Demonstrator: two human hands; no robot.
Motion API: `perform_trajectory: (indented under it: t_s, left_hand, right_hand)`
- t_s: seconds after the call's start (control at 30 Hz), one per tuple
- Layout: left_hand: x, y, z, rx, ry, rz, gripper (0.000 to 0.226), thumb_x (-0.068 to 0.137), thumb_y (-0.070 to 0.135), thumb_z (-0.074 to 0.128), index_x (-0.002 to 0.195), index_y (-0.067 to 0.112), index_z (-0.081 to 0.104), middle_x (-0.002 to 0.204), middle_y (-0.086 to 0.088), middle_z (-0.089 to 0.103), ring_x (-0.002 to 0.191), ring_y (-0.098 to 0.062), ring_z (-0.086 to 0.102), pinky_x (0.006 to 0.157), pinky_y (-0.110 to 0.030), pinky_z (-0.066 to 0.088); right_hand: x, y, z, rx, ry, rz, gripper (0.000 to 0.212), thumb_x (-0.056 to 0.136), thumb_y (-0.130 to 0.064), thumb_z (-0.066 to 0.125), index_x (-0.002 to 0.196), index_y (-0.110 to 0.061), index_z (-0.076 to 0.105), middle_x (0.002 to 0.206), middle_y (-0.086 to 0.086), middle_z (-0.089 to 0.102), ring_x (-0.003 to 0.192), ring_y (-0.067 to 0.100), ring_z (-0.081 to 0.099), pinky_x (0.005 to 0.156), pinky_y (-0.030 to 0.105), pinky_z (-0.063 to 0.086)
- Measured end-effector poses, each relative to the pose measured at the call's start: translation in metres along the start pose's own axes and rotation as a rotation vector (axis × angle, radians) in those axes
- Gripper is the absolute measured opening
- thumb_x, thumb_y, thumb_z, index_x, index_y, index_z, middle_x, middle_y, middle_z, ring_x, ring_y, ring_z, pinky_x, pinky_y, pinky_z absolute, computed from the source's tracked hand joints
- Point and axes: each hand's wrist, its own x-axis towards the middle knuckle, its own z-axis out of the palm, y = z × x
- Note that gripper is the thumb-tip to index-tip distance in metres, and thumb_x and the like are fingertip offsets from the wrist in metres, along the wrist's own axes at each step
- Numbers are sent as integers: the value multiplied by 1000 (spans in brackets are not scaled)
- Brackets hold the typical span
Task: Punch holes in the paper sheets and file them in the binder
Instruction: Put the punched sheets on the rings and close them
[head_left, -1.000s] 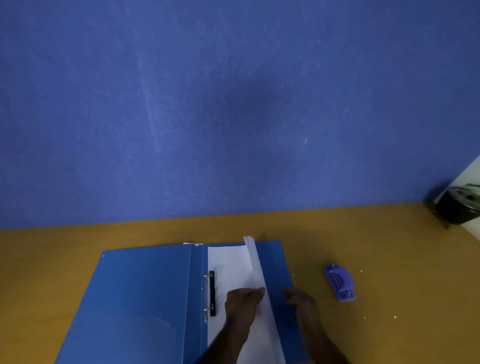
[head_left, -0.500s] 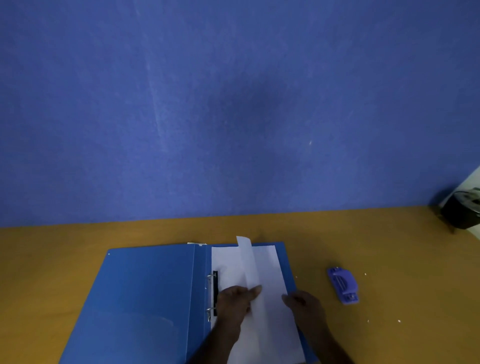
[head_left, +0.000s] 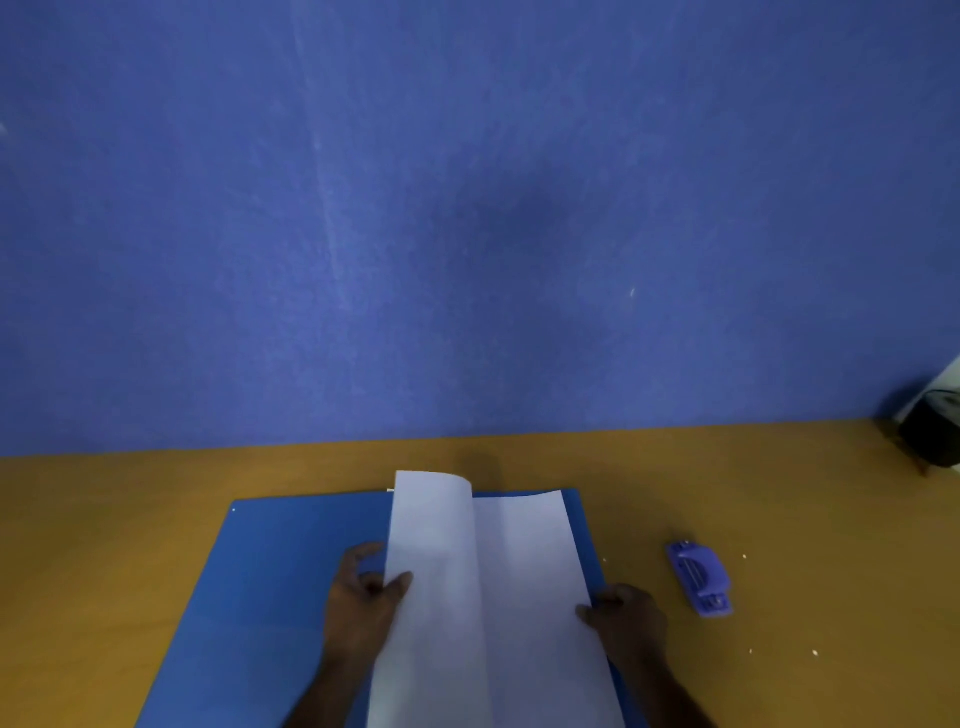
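An open blue binder (head_left: 270, 597) is laid flat on the brown surface (head_left: 104, 545), close to the near edge, with a blue wall (head_left: 467, 208) rising behind. White paper sheets (head_left: 524, 597) are spread over the right half of the binder. Their left part is lifted and curled over, so that the top edge is seen bowed upward near the binder's fold. The binder's rings are hidden under the lifted paper.

The left hand (head_left: 363, 603) is placed at the left edge of the sheets. Its grip is a pinch on the paper: the thumb is laid on top of the sheet and the curled fingers are seen beside and behind the edge. The right hand (head_left: 628, 618) is set at the right edge of the sheets, where the thumb is pressed onto the paper; the fingers are curled at the edge, over the binder's right border.

A small blue hole punch (head_left: 698, 577) is left on the surface just right of the binder, apart from both hands. Small white paper bits (head_left: 814, 652) are scattered around it. A dark object (head_left: 932, 436) is seen at the far right edge, too cut off to identify.
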Motion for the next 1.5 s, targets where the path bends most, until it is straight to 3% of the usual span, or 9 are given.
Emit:
perform_trajectory:
  t_s: [0.2, 0.4, 0.53, 0.67, 0.97, 1.13, 1.3, 1.4, 1.5]
  left_hand:
    - [13, -19, -43, 129, 132, -52, 49, 71, 9, 82, 114, 15, 59, 62, -8, 64, 59, -28, 61, 60, -39, 49]
    - [13, -30, -60, 190, 142, -109, 56, 73, 10, 81, 123, 9, 56, 74, -11, 61, 76, -28, 56, 76, -37, 43]
    - [13, -29, -61, 192, 151, -101, 57, 74, 13, 81, 123, 10, 54, 71, -9, 60, 74, -25, 53, 72, -33, 38]
    - [11, -27, -55, 149, 160, -63, 51, 71, 14, 84, 112, 12, 53, 65, -6, 62, 69, -29, 57, 68, -35, 43]
    - [10, -18, -34, 90, 101, -31, 27, 71, 15, 84, 76, 13, 58, 74, -8, 66, 74, -28, 63, 69, -37, 49]
    - [6, -14, -18, 51, 7, 62, 23, 74, 7, 80, 68, 24, 66, 71, 11, 70, 70, -4, 64, 56, -8, 44]
    - [-2, 3, -5, 53, -106, 131, 29, 80, 1, 74, 74, 30, 72, 82, 11, 72, 78, -8, 66, 68, -1, 46]
    - [-5, 9, 1, 79, -159, 150, 28, 80, 5, 74, 75, 33, 72, 86, 13, 73, 84, -4, 67, 70, -2, 46]
    - [-9, 14, 6, 24, -169, 149, 20, 79, 14, 78, 72, 33, 74, 77, 15, 75, 80, -5, 68, 69, -8, 49]
  right_hand:
    - [1, 1, 2, -30, 25, 0, 39, 61, -29, 88, 92, -10, 75, 91, 9, 76, 84, 25, 68, 79, 31, 52]
    - [0, 0, 3, -37, 2, -15, 42, 66, -27, 86, 102, -7, 74, 100, 10, 75, 80, 17, 58, 79, 28, 47]
    - [-4, -3, 2, -73, 15, -43, 41, 69, -28, 84, 102, -7, 74, 99, 10, 76, 79, 18, 60, 78, 26, 47]
    - [-8, -7, -1, -134, 27, -94, 33, 74, -25, 81, 99, -6, 74, 98, 10, 75, 75, 16, 56, 73, 24, 42]
    - [-20, -16, -7, -261, 41, -190, 19, 81, -24, 75, 94, -10, 75, 94, 5, 76, 74, 15, 61, 73, 23, 47]
    - [-27, -23, -9, -292, 73, -168, 6, 80, -25, 74, 76, -24, 70, 78, -5, 73, 72, 12, 64, 70, 23, 48]
    - [-33, -32, -9, -262, 111, -151, 15, 81, -19, 66, 66, -21, 67, 63, -6, 65, 53, 4, 52, 54, 19, 39]
    - [-33, -47, -9, -82, -19, -114, 31, 80, -15, 67, 52, -14, 53, 51, 1, 51, 49, 14, 46, 54, 25, 38]
    - [-43, -71, -10, 83, -178, -118, 26, 84, -13, 66, 60, -10, 56, 58, 5, 52, 58, 19, 51, 64, 32, 45]
